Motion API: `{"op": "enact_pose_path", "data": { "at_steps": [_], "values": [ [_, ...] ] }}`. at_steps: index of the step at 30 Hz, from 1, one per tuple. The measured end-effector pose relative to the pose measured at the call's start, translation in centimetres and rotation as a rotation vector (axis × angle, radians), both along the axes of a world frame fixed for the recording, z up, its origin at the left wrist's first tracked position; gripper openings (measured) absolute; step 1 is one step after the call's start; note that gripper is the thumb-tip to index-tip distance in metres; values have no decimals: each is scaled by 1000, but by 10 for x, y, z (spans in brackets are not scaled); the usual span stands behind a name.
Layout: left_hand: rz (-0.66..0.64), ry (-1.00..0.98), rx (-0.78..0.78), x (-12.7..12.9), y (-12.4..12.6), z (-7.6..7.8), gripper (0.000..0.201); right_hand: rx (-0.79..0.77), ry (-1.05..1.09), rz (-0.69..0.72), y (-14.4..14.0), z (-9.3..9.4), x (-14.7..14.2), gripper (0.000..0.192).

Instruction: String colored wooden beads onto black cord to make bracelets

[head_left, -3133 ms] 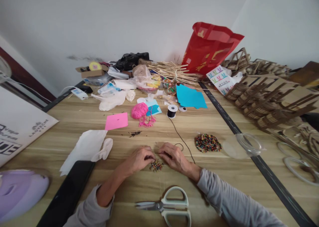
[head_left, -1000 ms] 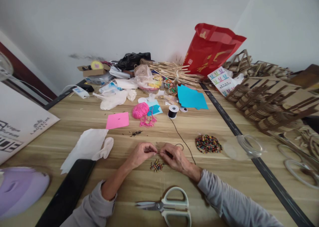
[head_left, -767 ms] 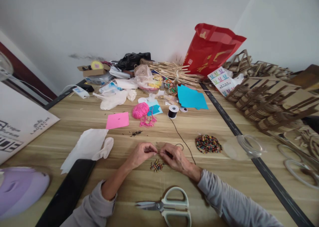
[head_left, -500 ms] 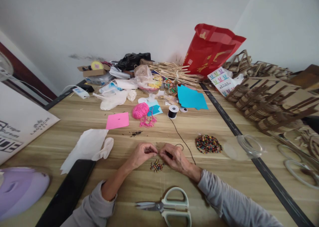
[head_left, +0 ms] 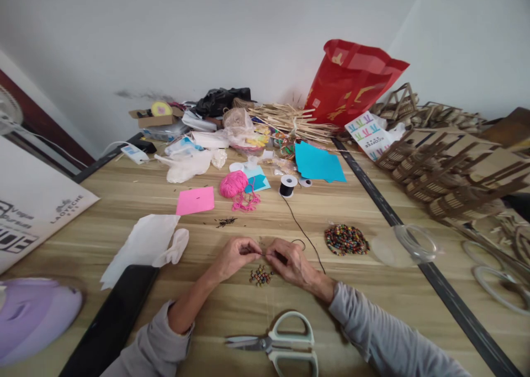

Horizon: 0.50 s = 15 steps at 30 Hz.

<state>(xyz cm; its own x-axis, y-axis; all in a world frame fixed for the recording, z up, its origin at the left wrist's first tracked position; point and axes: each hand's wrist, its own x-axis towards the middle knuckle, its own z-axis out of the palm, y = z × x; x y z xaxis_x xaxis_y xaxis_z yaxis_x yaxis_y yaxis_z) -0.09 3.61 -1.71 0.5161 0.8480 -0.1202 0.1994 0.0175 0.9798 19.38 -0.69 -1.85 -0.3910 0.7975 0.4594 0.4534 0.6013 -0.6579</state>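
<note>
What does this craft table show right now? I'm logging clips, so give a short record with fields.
left hand: fingertips pinched, meeting the right hand
right hand: pinched on the black cord
cord source: black spool
below hands: small bead pile
right of hands: large bead pile
near edge: scissors
surface: wooden table

2 hands (head_left: 237, 256). 2 bead piles (head_left: 345, 239), 1 scissors (head_left: 281, 344), 1 black cord spool (head_left: 287, 185). 1 pink yarn ball (head_left: 232, 183), 1 red bag (head_left: 350, 81), 1 pink paper (head_left: 195, 200).

Pinched bit (head_left: 262, 252) — too small; unclear
</note>
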Motion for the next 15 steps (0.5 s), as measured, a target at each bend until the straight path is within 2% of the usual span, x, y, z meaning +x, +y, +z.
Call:
{"op": "enact_pose_path", "data": {
  "at_steps": [15],
  "values": [
    [0, -8, -2, -1, -1, -1, 11, -3, 6, -1, -1, 4, 0, 16]
  ]
}}
